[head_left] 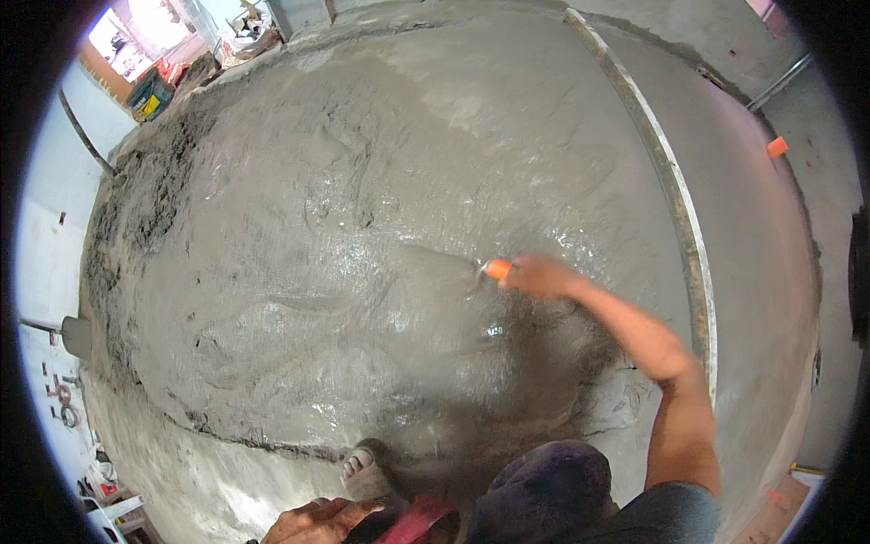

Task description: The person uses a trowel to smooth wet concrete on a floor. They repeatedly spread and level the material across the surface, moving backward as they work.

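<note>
My right hand (544, 276), at the end of an outstretched arm, is closed around the orange handle of a trowel (498, 269). The trowel's metal neck meets the wet cement (362, 254); its blade is hard to make out there. Low in the view, my left hand (317, 523) lies over my bent leg with its fingers stretched out and nothing visible in it. The cement is grey and shiny, with smooth streaks around the trowel and rough lumps at the left.
A long straightedge bar (666, 163) lies along the right side, with smoother cement beyond it. A dark bucket (149, 95) stands at the far left. My sandalled foot (362, 471) is at the near edge. An orange object (777, 147) sits by the right wall.
</note>
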The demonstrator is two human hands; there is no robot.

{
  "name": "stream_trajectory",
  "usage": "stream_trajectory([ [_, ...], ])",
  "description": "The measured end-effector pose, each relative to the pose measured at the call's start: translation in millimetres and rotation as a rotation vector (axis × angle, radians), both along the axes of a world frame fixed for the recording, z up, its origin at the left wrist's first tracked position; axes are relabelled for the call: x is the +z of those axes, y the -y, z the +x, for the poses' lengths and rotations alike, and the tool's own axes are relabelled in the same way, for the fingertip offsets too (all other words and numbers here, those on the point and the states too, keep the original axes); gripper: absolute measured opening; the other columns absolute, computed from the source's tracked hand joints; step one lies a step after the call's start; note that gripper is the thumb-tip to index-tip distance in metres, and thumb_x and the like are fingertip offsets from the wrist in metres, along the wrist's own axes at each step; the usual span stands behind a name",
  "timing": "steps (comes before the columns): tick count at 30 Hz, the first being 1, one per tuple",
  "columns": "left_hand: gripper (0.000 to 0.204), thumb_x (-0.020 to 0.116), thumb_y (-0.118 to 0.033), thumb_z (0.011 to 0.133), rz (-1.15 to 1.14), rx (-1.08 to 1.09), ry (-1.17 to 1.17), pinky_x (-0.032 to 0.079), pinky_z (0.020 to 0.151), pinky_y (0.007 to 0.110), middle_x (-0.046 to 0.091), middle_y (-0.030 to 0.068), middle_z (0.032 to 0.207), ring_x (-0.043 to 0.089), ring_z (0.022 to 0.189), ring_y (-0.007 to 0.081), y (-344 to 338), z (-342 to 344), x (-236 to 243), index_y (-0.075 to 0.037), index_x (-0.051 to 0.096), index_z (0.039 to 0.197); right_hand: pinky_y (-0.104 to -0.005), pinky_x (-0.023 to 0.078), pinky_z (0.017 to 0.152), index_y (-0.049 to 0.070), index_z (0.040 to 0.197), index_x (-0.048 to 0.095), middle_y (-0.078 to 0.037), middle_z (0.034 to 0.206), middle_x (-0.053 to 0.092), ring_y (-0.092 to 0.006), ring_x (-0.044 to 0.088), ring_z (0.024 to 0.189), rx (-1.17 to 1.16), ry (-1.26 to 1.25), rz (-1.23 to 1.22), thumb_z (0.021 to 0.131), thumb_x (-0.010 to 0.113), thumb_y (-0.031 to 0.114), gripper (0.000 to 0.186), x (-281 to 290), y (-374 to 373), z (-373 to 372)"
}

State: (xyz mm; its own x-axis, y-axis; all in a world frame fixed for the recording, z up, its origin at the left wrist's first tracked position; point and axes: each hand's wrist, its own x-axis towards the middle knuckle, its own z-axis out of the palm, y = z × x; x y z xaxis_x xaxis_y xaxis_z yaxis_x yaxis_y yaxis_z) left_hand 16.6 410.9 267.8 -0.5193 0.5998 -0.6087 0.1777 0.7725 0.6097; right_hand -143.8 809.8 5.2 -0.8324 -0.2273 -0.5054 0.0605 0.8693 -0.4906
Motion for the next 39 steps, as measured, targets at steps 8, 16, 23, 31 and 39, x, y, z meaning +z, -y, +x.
stream_trajectory([
  [8, 0.045, 0.062, -0.014, 0.078, -0.087, 0.023, 0.013, 0.047, 0.088, 0.042, 0.061, 0.0184, 0.114, 0.057, 0.102, 0.0367, -2.3, 3.4, 7.5, -0.005, 0.056, 0.121, -0.0327, 0.044, 0.042, 0.001, 0.078, 0.063, -0.007, 0.058, 0.059, -0.0173, 0.057, 0.048, -0.694, -0.204, 0.028, 0.085, 0.061, 0.037, 0.037, 32.3, -63.1, -176.9],
  [16, 0.043, 0.060, -0.013, 0.077, -0.009, 0.020, -0.014, 0.048, 0.087, 0.041, 0.061, 0.0178, 0.114, 0.057, 0.101, 0.0369, 0.4, 0.9, 0.8, -0.004, 0.057, 0.119, -0.0478, 0.052, 0.073, 0.001, 0.102, 0.063, -0.020, 0.092, 0.068, -0.0373, 0.067, 0.084, -0.019, -0.258, 0.164, 0.087, 0.054, 0.036, 0.039, -8.6, 25.0, -61.5],
  [23, 0.042, 0.057, -0.016, 0.080, -0.055, 0.028, 0.045, 0.048, 0.088, 0.041, 0.062, 0.0180, 0.113, 0.058, 0.101, 0.0367, -3.8, -6.7, -0.7, -0.004, 0.057, 0.120, -0.0510, 0.052, 0.070, 0.002, 0.104, 0.060, -0.022, 0.089, 0.067, -0.0388, 0.067, 0.083, 0.286, -0.045, 0.077, 0.092, 0.048, 0.033, 0.035, -49.0, 104.4, 34.6],
  [31, 0.042, 0.058, -0.016, 0.078, -0.063, 0.085, 0.070, 0.048, 0.086, 0.041, 0.062, 0.0187, 0.110, 0.058, 0.098, 0.0371, 5.0, -0.7, 4.5, -0.004, 0.058, 0.119, -0.0495, 0.052, 0.070, -0.004, 0.100, 0.060, -0.023, 0.086, 0.067, -0.0379, 0.067, 0.082, 0.079, -0.129, 0.059, 0.089, 0.055, 0.032, 0.038, -65.0, 123.7, -55.0],
  [39, 0.045, 0.058, -0.014, 0.078, -0.049, 0.071, 0.047, 0.048, 0.084, 0.043, 0.062, 0.0196, 0.109, 0.058, 0.096, 0.0385, 10.1, -1.8, 4.7, -0.004, 0.055, 0.121, -0.0519, 0.050, 0.072, -0.005, 0.096, 0.057, -0.025, 0.079, 0.065, -0.0423, 0.065, 0.076, 0.049, -0.246, 0.051, 0.089, 0.056, 0.043, 0.049, -39.0, 94.0, -27.6],
])
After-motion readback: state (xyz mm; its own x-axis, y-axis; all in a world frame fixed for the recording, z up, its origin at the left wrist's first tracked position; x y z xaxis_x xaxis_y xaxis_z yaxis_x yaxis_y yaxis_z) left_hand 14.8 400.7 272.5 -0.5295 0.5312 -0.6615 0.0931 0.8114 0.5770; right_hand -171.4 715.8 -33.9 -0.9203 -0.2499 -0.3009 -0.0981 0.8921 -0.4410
